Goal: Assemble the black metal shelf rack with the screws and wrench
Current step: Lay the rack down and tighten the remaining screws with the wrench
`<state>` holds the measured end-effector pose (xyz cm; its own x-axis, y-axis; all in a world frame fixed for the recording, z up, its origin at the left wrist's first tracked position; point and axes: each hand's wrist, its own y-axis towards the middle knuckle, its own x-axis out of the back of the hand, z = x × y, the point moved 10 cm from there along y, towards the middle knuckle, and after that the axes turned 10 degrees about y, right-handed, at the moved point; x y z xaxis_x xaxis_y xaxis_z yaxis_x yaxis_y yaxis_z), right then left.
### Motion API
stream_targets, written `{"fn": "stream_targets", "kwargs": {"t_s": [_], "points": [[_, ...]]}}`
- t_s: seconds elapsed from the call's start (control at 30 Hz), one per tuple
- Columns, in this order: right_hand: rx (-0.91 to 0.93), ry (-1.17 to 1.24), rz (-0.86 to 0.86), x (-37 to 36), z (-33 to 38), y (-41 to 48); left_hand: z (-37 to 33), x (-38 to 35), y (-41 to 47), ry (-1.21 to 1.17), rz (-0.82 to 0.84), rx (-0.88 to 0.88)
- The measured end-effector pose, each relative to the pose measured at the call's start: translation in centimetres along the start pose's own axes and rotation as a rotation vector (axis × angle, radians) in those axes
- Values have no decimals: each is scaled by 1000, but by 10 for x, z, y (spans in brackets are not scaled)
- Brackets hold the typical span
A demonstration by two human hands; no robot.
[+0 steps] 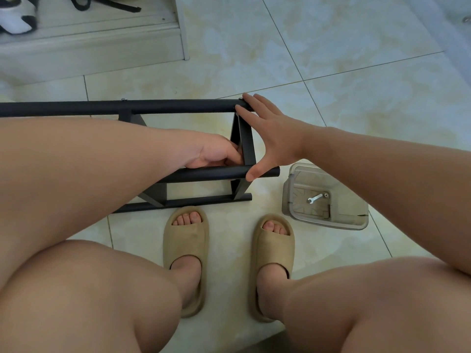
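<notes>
Head cam: black metal tube shelf rack [178,107] sits on the tiled floor [331,59] before me. My left hand [216,155] curls round a tube, right hand [267,138] is spread across two. Probably stiff, lightish; grab the tubes.

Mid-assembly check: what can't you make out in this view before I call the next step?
Head view, the only one:
1. Left hand: fingertips tucked against the rack's end bracket; whether they hold anything is hidden.
2. Rack's left end: cut off by the frame edge, covered by the left forearm.
3. Small part beside the wrench in the clear tray: too small to identify.
</notes>
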<state>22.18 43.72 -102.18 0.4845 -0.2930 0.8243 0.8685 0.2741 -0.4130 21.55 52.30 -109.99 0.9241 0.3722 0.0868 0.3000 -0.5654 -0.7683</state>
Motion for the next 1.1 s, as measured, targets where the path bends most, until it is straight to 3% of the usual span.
{"fn": "stream_targets", "kwargs": {"t_s": [0.27, 0.87, 1.1], "points": [[-7, -12, 1, 0, -2, 1, 7, 7, -2, 107, -37, 145], [-10, -14, 8, 0, -3, 2, -3, 0, 2, -2, 47, -9], [-8, -13, 4, 0, -3, 2, 11, -5, -4, 9, 89, 146]]}}
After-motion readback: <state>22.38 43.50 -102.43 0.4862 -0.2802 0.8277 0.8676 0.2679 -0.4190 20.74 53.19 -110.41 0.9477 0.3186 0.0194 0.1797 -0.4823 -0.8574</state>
